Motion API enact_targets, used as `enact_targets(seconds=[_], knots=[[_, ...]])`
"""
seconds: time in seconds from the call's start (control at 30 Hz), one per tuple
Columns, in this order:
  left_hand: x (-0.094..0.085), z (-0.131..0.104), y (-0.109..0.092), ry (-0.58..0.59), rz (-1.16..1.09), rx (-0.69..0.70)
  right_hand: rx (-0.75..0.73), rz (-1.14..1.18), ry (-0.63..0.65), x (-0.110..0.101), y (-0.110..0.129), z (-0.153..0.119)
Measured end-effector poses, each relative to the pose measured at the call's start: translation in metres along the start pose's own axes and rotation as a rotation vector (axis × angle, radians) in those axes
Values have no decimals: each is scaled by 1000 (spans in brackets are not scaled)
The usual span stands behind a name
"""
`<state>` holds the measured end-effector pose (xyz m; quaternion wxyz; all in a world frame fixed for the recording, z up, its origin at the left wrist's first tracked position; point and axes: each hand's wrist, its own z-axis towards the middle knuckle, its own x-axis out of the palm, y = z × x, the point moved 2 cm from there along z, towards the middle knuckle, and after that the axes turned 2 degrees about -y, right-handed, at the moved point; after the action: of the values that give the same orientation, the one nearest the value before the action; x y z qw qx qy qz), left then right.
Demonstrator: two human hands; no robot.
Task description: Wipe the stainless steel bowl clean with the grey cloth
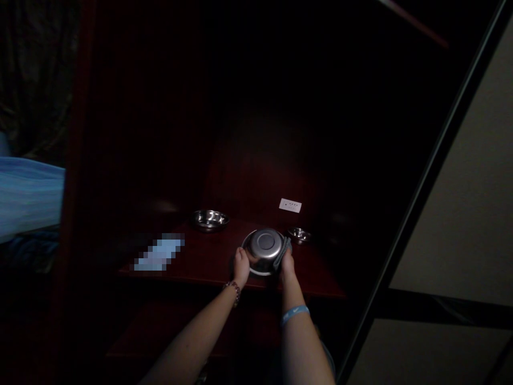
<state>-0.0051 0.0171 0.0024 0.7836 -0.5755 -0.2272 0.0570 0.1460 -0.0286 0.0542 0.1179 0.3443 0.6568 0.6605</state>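
Between my two hands is a shiny metal bowl (261, 251), its base turned up toward me. My left hand (241, 269) grips the bowl's left rim, thumb on top. On the opposite side, my right hand (287, 263) presses a folded grey cloth (282, 253) against the bowl's wall; its fingers are partly hidden. The bowl is over the front part of a dark red wooden shelf (200, 267). Farther back on that shelf, a wider metal bowl (210, 220) sits to the left and a smaller metal bowl (299, 235) to the right, both with their openings up.
A white socket plate (290, 205) is on the back panel. A blurred-out bright flat item (158, 254) lies at the shelf's left front. Dark cabinet sides rise around the shelf, with light blue fabric (30, 195) beyond the left one and a pale surface (460, 224) at right.
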Motion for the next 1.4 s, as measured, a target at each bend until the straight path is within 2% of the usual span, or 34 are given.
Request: enact_targets(seconds=[0.2,0.9,1.17,1.4], knots=[[0,0,0,2,-43,4,-10,8,-54,0,3,-3],[0,0,2,18,-19,5,-2,-18,-105,-1,3,-10],[0,0,-1,7,-35,-18,-15,-10,-84,0,1,-8],[1,2,4,26,-71,-6,-13,-36,-80,0,-2,-6]])
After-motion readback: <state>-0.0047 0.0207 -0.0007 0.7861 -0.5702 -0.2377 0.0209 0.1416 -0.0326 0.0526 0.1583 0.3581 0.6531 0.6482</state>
